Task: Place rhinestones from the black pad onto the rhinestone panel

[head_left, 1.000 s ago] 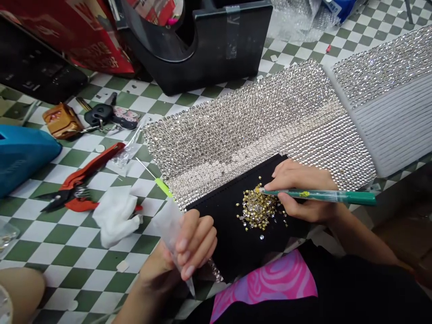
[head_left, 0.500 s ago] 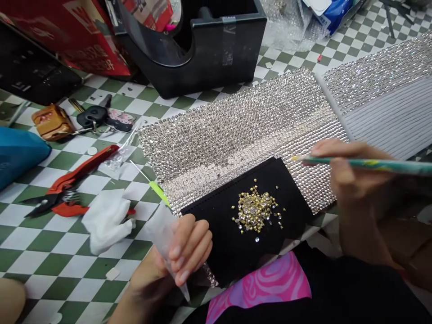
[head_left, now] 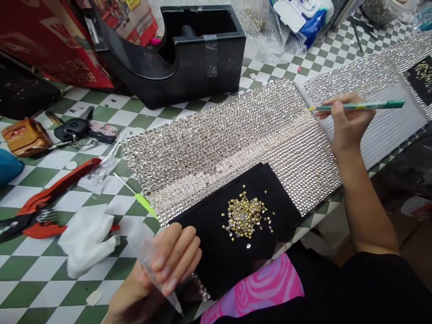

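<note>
My right hand point(head_left: 347, 121) grips a green pencil-like tool point(head_left: 361, 106), its tip held over the far right end of a rhinestone-covered sheet point(head_left: 219, 139). A black pad point(head_left: 209, 249) lies on the sheet's near edge with a pile of gold-backed rhinestones point(head_left: 245, 217) on it. At the lower left, my left hand point(head_left: 168, 263) is closed around a clear plastic glue bag point(head_left: 148, 254) whose green nozzle point(head_left: 143, 201) points toward the sheet's left end.
On the green-and-white checked table: red cutters point(head_left: 40, 202), a white tissue point(head_left: 86, 238), keys point(head_left: 72, 129), a brown fob point(head_left: 22, 135), a black tape dispenser point(head_left: 189, 54), and a white ribbed panel point(head_left: 388, 121) edged with rhinestones at right.
My right hand lifted the green tool from the rhinestone pile and carried it up and right to the sheet's far end. The left hand kept hold of the glue bag.
</note>
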Demonstrator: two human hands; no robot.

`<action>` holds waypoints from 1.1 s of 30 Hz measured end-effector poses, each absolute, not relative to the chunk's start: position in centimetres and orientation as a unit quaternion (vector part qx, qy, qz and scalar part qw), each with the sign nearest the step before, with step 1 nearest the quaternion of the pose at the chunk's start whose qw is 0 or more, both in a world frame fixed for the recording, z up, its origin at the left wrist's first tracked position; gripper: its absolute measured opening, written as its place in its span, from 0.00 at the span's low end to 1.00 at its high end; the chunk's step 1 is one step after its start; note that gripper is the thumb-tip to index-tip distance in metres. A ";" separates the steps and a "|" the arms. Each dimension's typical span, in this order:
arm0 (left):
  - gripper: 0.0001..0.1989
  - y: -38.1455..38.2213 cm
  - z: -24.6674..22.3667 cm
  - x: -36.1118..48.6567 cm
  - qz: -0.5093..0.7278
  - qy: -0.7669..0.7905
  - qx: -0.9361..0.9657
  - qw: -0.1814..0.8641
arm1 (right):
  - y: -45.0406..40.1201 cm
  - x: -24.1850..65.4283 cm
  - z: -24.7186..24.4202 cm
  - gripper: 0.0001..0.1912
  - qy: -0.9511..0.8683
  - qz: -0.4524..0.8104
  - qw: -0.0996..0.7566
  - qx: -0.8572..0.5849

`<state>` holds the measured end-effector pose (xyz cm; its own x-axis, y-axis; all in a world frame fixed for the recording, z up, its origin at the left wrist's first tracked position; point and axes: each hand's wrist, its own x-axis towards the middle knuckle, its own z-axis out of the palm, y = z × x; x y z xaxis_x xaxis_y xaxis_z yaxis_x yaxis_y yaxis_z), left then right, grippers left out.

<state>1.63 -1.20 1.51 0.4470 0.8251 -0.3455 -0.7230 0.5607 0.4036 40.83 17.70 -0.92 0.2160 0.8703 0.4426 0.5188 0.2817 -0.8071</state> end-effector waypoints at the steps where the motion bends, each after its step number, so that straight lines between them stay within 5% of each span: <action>1: 0.20 -1.3 1.4 1.6 0.459 0.255 0.095 0.846 | 17.7 40.9 -1.0 0.10 -0.607 0.167 0.521 -0.577; 12: 0.22 -0.9 1.0 1.5 0.461 0.247 0.073 0.849 | 18.0 41.6 -1.8 0.07 -0.640 0.175 0.477 -0.577; 22: 0.21 -0.5 1.2 1.6 0.464 0.222 0.078 0.854 | 15.7 39.4 0.7 0.07 -0.623 0.097 0.619 -0.468; 26: 0.22 -0.5 -0.5 1.7 0.441 0.029 0.113 0.890 | 9.3 33.3 3.0 0.11 -0.639 0.137 0.560 -0.510; 28: 0.22 -0.9 -1.3 1.7 0.439 0.006 0.104 0.892 | 6.5 30.7 3.3 0.14 -0.712 0.275 0.437 -0.475; 33: 0.14 -1.6 -1.7 1.2 0.440 0.015 0.104 0.892 | 4.3 28.1 1.8 0.13 -0.767 0.329 0.388 -0.391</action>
<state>1.19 -1.58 -1.72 0.6126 0.7878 0.0641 -0.7815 0.5915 0.1985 28.11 4.33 1.78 -0.3933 0.8547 0.3388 0.3445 0.4787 -0.8076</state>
